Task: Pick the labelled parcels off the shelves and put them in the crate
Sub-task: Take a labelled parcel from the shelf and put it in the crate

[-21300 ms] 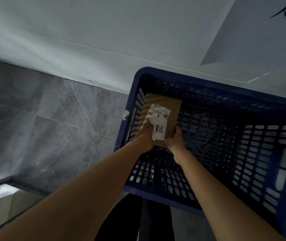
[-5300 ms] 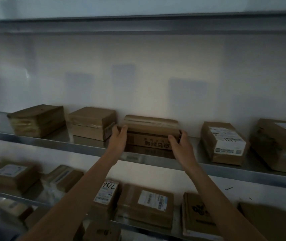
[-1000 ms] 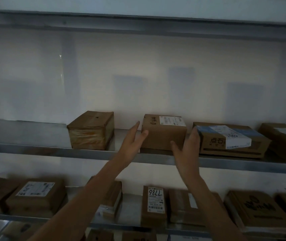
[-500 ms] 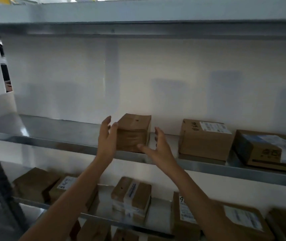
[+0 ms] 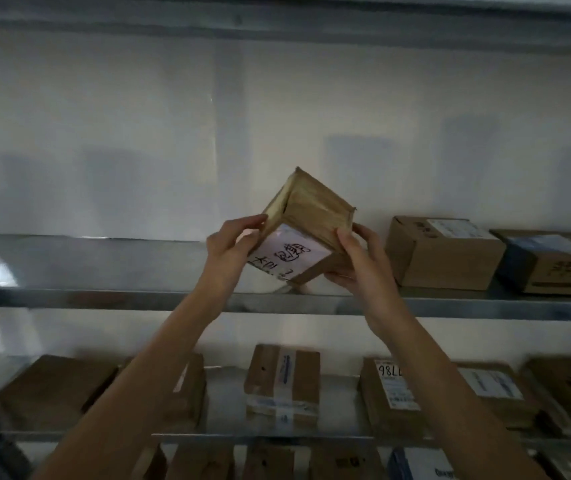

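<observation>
A small brown cardboard parcel is tilted up off the metal shelf, held between both hands. Its underside faces me and carries a white label with handwritten black characters. My left hand grips its left edge and my right hand holds its right side and lower corner. The crate is out of sight.
On the same shelf to the right sit a labelled brown box and a box with a blue-white label. The shelf below holds several parcels, one marked 7786. A white wall backs the shelves.
Both hands closed on the small parcel, lifted it off the shelf and tipped it so its labelled underside shows. The view shifted slightly right.
</observation>
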Tool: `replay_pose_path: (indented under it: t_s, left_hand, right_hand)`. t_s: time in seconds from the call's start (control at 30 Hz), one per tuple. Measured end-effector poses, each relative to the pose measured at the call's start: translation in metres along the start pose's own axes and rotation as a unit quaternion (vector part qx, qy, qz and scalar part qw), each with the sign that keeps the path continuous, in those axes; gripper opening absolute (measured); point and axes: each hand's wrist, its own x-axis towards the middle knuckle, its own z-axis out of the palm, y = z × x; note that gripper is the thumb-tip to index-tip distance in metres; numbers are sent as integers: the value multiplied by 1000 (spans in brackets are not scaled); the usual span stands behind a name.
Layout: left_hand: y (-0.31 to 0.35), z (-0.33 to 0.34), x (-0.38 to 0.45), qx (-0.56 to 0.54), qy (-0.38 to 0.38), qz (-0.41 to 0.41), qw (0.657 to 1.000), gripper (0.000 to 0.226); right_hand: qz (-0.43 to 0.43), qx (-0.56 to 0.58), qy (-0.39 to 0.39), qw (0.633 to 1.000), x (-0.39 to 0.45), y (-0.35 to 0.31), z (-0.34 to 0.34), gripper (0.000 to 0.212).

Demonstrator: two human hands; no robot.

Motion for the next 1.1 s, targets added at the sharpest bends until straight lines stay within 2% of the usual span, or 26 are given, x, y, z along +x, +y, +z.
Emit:
replay_pose_path:
  t_s: [0.1, 0.17, 0.27, 0.33, 0.4, 0.47, 0.57, 0.7, 0.77, 0.83, 0.87, 1.1]
  left_hand:
    - [1, -7, 3, 0, -56, 2, 998, 27]
    - [-3, -11, 1, -36, -93, -31, 995, 25]
    - [-9, -17, -3, -68, -89, -52, 992, 28]
    - [-9, -19, -3, -86, -73, -55, 992, 35]
    - [-6, -21, -4, -124, -29, -59, 990, 44]
    - [-4, -19, -7, -152, 7, -46, 987, 44]
    - [-5, -8, -14, -95, -24, -11, 995, 41]
    - [-2, 1, -20, -100, -32, -17, 994, 43]
    - [-2, 1, -22, -77, -6, 9, 997, 41]
    - [-3, 3, -27, -64, 4, 22, 998, 41]
    - [-4, 4, -29, -67, 6, 22, 998, 41]
    - [-7, 4, -33, -102, 22, 3, 995, 46]
  right_hand:
    - [29, -14, -9, 999, 3, -2, 8, 53]
    - [49, -7, -37, 998, 2, -2, 12, 73]
    - [57, -20, -79, 995, 0, -2, 15, 104]
    - [53, -15, -93, 994, 0, -1, 14, 108]
    - [56, 13, -87, 995, -2, -3, 12, 105]
    - [77, 48, -98, 991, -6, -4, 11, 86]
    - [110, 30, -91, 989, -19, -4, 21, 57]
    - [113, -68, -30, 991, -31, -3, 34, 64]
    - [45, -119, 2, 992, -32, -1, 35, 68]
    - [-44, -139, -3, 989, -31, 1, 33, 59]
    - [-61, -136, -15, 989, -31, 2, 33, 55]
    - [-58, -118, -29, 991, -29, 5, 34, 52]
